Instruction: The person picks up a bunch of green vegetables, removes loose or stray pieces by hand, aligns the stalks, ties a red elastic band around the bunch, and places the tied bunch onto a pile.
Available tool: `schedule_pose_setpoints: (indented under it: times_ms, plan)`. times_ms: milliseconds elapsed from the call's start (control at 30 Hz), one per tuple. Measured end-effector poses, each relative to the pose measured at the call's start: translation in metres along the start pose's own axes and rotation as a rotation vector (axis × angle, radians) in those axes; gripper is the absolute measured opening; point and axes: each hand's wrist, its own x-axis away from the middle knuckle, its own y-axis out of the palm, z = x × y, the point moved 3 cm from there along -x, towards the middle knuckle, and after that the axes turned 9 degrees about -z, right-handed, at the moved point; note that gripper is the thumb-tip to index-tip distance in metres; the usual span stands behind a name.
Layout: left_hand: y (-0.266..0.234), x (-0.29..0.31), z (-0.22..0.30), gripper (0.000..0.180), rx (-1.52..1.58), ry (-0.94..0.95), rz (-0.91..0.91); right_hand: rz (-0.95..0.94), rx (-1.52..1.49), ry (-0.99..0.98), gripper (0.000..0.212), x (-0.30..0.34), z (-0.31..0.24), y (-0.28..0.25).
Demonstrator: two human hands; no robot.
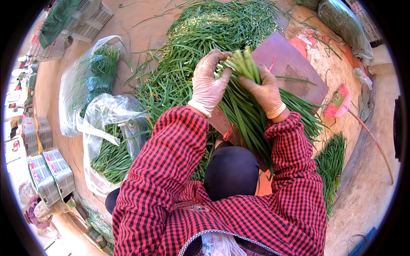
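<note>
A thick bunch of garlic chives (245, 109) is held up in front of me, its pale cut stem ends at the top and its long leaves hanging over my right forearm and knee. My right hand (265, 90), in a thin soiled glove, is closed round the stems. On the other side of the stem ends, my gloved left hand (209, 81) has its fingers and thumb curled in on pale stems; its fingertips are partly hidden. Beneath the bunch lies a purple-brown board (294, 64), with a red tie near its middle.
A large heap of loose green leaves (213, 32) spreads beyond my hands. At left stand clear plastic bags (70, 96) with green bunches inside. A bundle of chives (331, 166) and a pink broom (337, 102) lie at right. Crates (47, 170) stand at far left.
</note>
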Motion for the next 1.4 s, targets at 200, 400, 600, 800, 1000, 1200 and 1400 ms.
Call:
schedule_pose_setpoints:
  times_ms: [200, 400, 600, 800, 1000, 1200, 1400]
  plan:
    - [-0.002, 0.008, -0.018, 0.024, 0.247, -0.359, -0.024, 0.081, -0.528, 0.091, 0.031, 0.003, 0.005, -0.001]
    - [0.019, -0.002, 0.008, 0.033, -0.661, 0.084, -0.219, 0.072, -0.29, 0.002, 0.038, -0.002, 0.011, 0.0]
    - [0.009, 0.013, -0.04, 0.052, 0.012, -0.263, -0.295, -0.071, -0.288, -0.008, 0.039, 0.005, -0.026, -0.007]
    - [0.023, 0.004, -0.038, 0.065, 0.234, -0.352, -0.199, -0.023, -0.404, 0.217, 0.039, 0.011, -0.015, -0.013]
    - [0.015, 0.009, -0.042, 0.067, 0.016, -0.284, -0.232, 0.183, 0.355, 0.216, 0.03, 0.041, -0.1, -0.156]
    - [0.019, 0.005, -0.036, 0.071, 0.146, -0.305, -0.283, 0.352, 1.417, 0.318, 0.036, -0.002, -0.082, -0.254]
    - [0.015, 0.005, -0.024, 0.073, 0.172, -0.295, -0.296, 0.16, 1.225, 0.729, 0.055, -0.04, 0.064, -0.18]
